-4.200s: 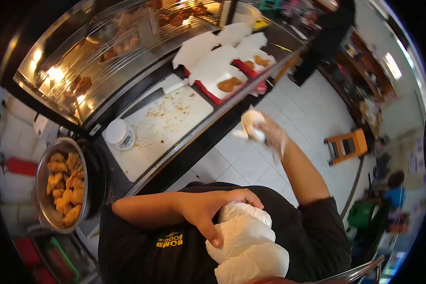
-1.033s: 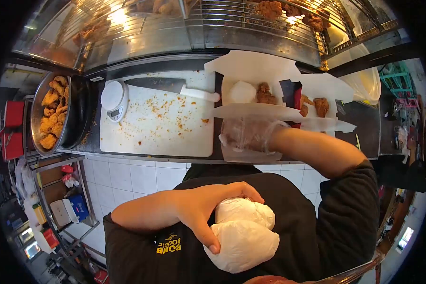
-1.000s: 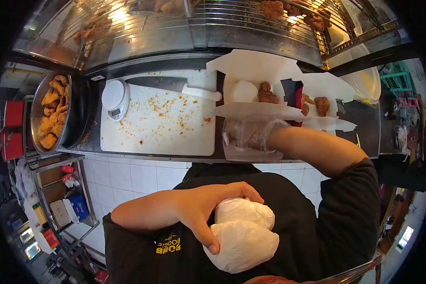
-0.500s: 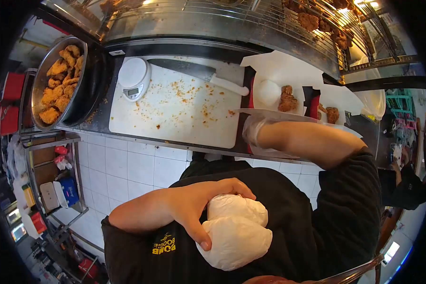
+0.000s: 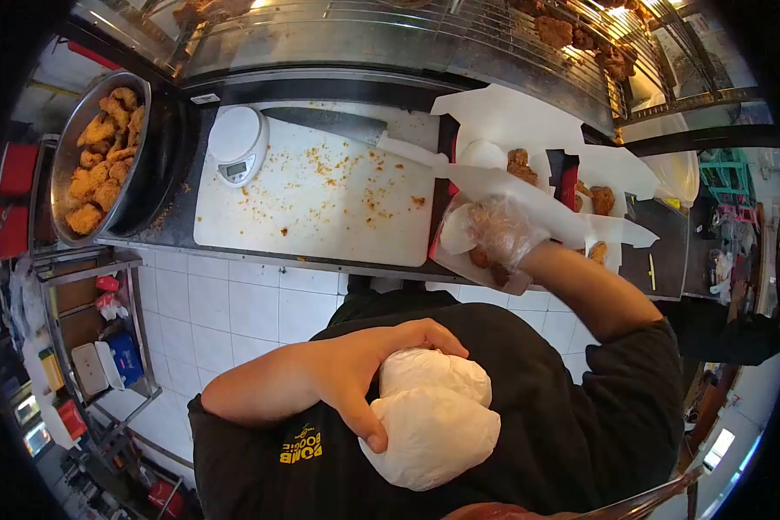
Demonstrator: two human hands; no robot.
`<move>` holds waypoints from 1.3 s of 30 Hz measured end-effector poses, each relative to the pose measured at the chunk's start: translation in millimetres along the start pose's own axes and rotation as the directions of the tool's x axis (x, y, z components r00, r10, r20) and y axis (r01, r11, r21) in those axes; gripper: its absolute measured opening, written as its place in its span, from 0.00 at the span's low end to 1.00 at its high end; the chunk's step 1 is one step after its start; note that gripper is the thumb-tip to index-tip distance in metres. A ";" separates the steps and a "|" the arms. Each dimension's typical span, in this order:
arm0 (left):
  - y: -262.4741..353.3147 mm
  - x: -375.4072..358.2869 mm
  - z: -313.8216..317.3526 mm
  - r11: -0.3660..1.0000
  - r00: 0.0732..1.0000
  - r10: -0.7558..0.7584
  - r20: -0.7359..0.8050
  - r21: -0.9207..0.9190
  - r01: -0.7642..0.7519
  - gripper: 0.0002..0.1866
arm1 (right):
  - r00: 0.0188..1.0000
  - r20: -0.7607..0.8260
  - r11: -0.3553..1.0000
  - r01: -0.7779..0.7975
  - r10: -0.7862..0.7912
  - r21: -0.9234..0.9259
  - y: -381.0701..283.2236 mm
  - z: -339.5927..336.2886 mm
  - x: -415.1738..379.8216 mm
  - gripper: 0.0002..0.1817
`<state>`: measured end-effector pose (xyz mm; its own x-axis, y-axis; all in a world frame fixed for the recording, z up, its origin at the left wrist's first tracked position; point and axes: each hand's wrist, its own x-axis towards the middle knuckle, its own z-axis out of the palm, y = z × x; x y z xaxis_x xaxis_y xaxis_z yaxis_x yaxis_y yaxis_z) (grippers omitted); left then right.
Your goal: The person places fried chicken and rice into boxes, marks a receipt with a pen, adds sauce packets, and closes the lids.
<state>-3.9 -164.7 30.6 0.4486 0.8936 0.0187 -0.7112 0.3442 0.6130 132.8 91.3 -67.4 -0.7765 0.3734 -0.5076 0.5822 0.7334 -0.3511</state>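
Observation:
Against my dark shirt, my left hand (image 5: pixel 360 368) clasps two round white paper-wrapped bundles (image 5: pixel 433 433), pressed side by side. My right hand (image 5: pixel 501 230), in a clear plastic glove, is inside the nearest open takeaway box (image 5: pixel 446 256). Its fingers curl at the edge of another white wrapped bundle (image 5: pixel 458 229) at that box's left side. Browned fried chicken (image 5: pixel 492 267) lies under and beside the glove. Behind it, a second box holds a white bundle (image 5: pixel 483 156) and a fried chicken piece (image 5: pixel 520 165). A third box (image 5: pixel 568 186) with fried chicken stands to the right.
A crumb-strewn white cutting board (image 5: pixel 321 199) bears a kitchen scale (image 5: pixel 237 143) and a large knife (image 5: pixel 407 152). At the far left is a metal bowl (image 5: pixel 58 173) of fried chicken (image 5: pixel 95 182). A wire rack (image 5: pixel 529 61) with fried pieces spans the back.
My right hand has moved right and slightly up, deeper into the nearest box, whose contents now show. My left hand keeps the two bundles in place. The view has shifted slightly.

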 end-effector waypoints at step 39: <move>28.1 87.0 8.1 0.870 0.865 -0.491 0.101 0.105 0.482 0.57 | 0.901 -0.411 0.887 0.298 -0.141 0.351 -123.3 -58.2 -230.5 0.49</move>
<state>19.5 -79.7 55.8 0.7920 0.5748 -0.2056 -0.3455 0.6997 0.6254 226.0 -52.1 138.7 -0.8804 0.4666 -0.0849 0.3696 0.5627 -0.7394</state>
